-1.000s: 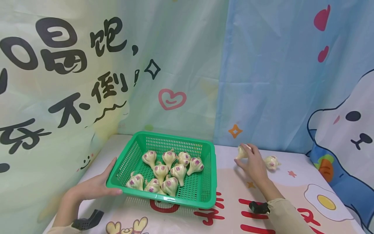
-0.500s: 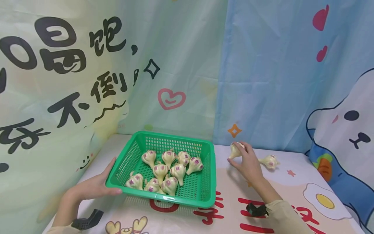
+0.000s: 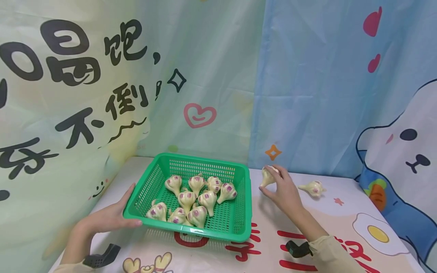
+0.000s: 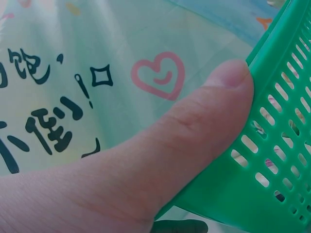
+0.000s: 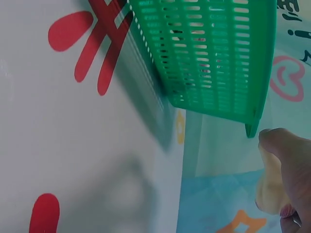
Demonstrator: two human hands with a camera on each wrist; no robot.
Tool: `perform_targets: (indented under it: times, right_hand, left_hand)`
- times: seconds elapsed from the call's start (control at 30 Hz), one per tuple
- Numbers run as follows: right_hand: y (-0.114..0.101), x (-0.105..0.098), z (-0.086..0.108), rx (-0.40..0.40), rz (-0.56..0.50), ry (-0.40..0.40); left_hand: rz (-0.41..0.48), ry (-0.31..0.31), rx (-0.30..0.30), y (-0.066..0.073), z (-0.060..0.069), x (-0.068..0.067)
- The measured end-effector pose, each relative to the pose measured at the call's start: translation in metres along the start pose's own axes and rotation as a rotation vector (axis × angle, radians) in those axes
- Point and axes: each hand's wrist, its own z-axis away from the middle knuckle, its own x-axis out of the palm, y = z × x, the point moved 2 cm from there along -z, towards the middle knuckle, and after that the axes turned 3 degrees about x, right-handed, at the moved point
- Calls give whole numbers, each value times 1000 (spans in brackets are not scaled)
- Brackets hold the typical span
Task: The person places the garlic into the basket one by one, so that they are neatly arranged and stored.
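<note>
A garlic bulb [image 3: 267, 176] is pinched between thumb and fingers of my right hand [image 3: 283, 189], just right of the green basket [image 3: 250, 223]. In the right wrist view, the pale garlic bulb [image 5: 273, 189] shows partly, with the hand covering the rest. My left hand [image 3: 109, 216] rests against the basket's near left corner, thumb along the front rim and fingers at the left side. Seen from the left wrist, its straight thumb [image 4: 194, 126] lies against the basket wall. Several purple-marked garlic bulbs [image 3: 187, 200] lie inside the basket.
One more garlic bulb [image 3: 315, 188] lies on the table to the right of my right hand. The table cover [image 3: 273, 231] has printed pictures. A printed curtain [image 3: 211, 76] hangs right behind the table, and black cameras sit on both wrists.
My right hand has carried the held garlic bulb left, closer to the basket and away from the other loose bulb. The left hand and the basket stay in place.
</note>
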Motion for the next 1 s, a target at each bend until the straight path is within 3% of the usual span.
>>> perform_targets:
  times: [0.53,1.0]
  right_hand:
    - [-24,-8,-1,-62,30,-38]
    - [-43,-15,-1,-59,51,-89]
  left_hand:
    - [28,-13,-30,0,0,0]
    - [3,-16,-36,0,0,0]
